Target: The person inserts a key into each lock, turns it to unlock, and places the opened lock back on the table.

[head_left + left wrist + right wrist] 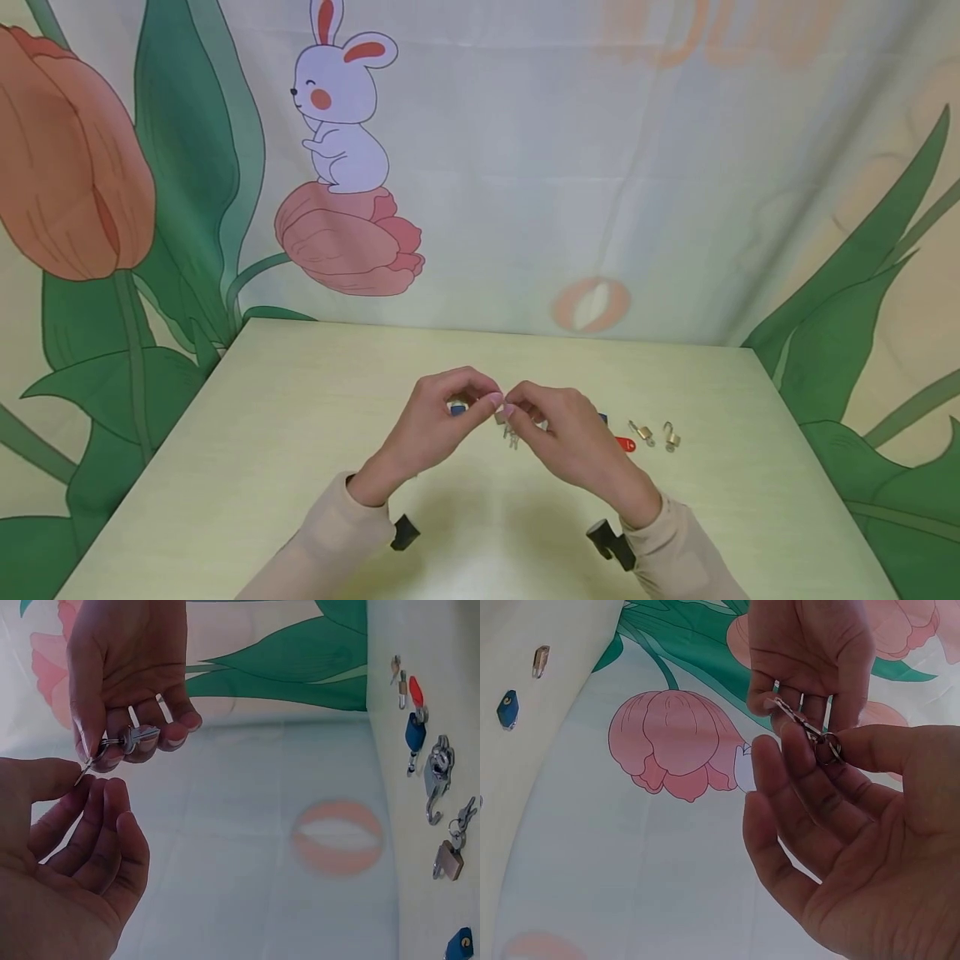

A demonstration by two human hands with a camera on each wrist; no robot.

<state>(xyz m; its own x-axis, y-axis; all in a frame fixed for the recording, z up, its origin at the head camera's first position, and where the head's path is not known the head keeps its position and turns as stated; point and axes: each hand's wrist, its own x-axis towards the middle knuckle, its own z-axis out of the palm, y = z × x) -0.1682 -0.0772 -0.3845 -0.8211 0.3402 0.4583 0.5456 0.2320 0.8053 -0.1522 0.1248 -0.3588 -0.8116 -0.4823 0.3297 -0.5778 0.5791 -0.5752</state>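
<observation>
Both hands meet above the table, a small metal key ring (828,748) between them. My right hand (566,433) pinches the ring between thumb and fingers. A silver key (142,739) hangs off it, its blade pointing away from the right fingertips in the left wrist view. From the other side, my left hand (431,425) pinches a thin silver edge with thumb and forefinger; I cannot tell whether that is ring or key. In the right wrist view the key lies slanted across, near the left fingers. The remaining left fingers are loosely bent.
On the table (315,358) behind the hands lie a blue padlock (458,409), a brass padlock (451,860) with keys, a silver padlock (436,769), a blue tag (415,732), a red tag (626,444) and small brass padlocks (672,439). A printed curtain (487,167) hangs behind.
</observation>
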